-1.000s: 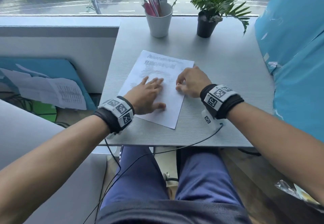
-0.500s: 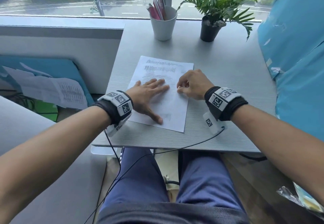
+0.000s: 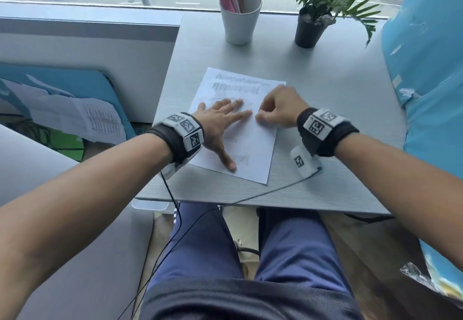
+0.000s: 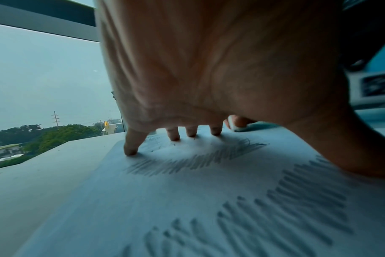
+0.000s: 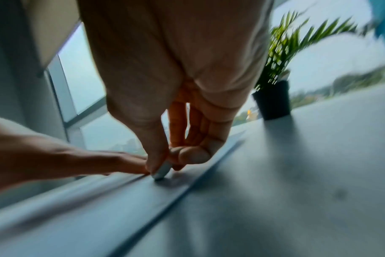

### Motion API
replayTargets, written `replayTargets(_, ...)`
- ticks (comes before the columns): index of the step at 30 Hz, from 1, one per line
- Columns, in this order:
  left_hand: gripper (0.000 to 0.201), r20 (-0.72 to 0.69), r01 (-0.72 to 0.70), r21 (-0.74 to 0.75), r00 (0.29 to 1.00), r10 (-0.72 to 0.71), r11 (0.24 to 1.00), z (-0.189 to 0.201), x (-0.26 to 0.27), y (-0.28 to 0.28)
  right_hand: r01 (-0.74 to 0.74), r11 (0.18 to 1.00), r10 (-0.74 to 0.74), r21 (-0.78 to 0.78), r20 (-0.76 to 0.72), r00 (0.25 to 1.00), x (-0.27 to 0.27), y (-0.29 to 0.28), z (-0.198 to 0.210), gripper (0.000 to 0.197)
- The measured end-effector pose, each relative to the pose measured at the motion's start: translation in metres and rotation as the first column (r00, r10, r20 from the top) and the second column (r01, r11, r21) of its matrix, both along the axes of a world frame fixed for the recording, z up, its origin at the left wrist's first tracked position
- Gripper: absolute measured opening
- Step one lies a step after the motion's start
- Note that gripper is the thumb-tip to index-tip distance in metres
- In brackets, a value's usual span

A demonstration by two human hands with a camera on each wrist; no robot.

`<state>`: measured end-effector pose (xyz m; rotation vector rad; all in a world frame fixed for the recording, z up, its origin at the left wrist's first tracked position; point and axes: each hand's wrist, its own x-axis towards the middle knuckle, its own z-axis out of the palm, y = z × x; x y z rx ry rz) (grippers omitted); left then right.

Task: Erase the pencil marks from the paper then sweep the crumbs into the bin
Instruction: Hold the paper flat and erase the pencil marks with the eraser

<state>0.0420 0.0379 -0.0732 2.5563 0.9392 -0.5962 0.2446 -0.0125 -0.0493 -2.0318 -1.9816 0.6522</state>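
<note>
A white sheet of paper (image 3: 253,149) with grey pencil scribbles (image 3: 236,86) lies on the grey table (image 3: 333,109). My left hand (image 3: 223,124) lies flat on the sheet with fingers spread, pressing it down; in the left wrist view the fingertips (image 4: 130,151) stand on the paper (image 4: 187,200) among pencil strokes (image 4: 297,196). My right hand (image 3: 278,112) pinches a small white eraser (image 5: 162,171) between thumb and fingers, its tip on the paper (image 5: 121,196) beside the left hand's fingers. The eraser (image 4: 233,124) also shows past the left fingers. No bin is in view.
A white cup of pens (image 3: 240,16) and a potted plant (image 3: 313,21) stand at the table's far edge by the window. Blue panels (image 3: 431,74) rise at the right. Papers on a blue board (image 3: 82,117) lie lower left. A cable (image 3: 250,197) crosses the near table edge.
The right hand with the eraser has shifted slightly up and left on the sheet, close to the left fingertips. The left hand has stayed flat on the paper.
</note>
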Motion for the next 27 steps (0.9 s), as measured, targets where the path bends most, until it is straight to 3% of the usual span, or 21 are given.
replayTargets(2,0.154,-0.008,-0.007,-0.005,1.0,0.007,1.0,0.0,0.0,-0.001,0.04,0.998,-0.041,0.039,0.018,0.999,0.004,0.003,-0.001,0.017)
replayTargets(7,0.156,-0.036,-0.009,-0.032,0.999,0.008,0.999,-0.002,0.0,0.001,-0.15,0.983,0.144,-0.101,-0.063,0.988,-0.027,-0.034,-0.005,0.01)
replayTargets(10,0.154,-0.038,-0.014,-0.036,0.999,0.013,0.999,0.0,0.002,0.0,0.041,0.999,-0.042,-0.025,-0.041,0.998,0.003,-0.002,-0.003,0.014)
replayTargets(12,0.154,-0.039,-0.019,-0.031,0.999,0.018,0.999,-0.001,0.002,-0.002,0.076,0.997,-0.075,0.032,-0.028,0.997,0.002,0.002,-0.004,0.015)
replayTargets(17,0.156,-0.067,0.008,0.004,0.998,-0.008,1.0,-0.002,0.003,0.0,-0.162,0.981,0.157,-0.106,-0.051,0.986,-0.042,-0.038,-0.01,0.017)
replayTargets(22,0.154,-0.062,-0.033,-0.016,0.998,0.032,0.999,0.0,0.005,-0.005,0.119,0.993,-0.119,0.018,-0.031,0.992,0.003,0.007,-0.004,0.013)
replayTargets(24,0.155,-0.07,-0.031,-0.009,0.997,0.031,0.999,-0.001,0.007,-0.005,0.045,0.999,-0.045,0.03,-0.006,0.999,-0.015,-0.006,-0.008,0.015)
replayTargets(27,0.159,-0.096,-0.016,-0.003,0.995,0.016,1.0,-0.001,0.008,-0.005,-0.166,0.983,0.164,-0.08,-0.031,0.986,-0.048,-0.04,-0.01,0.016)
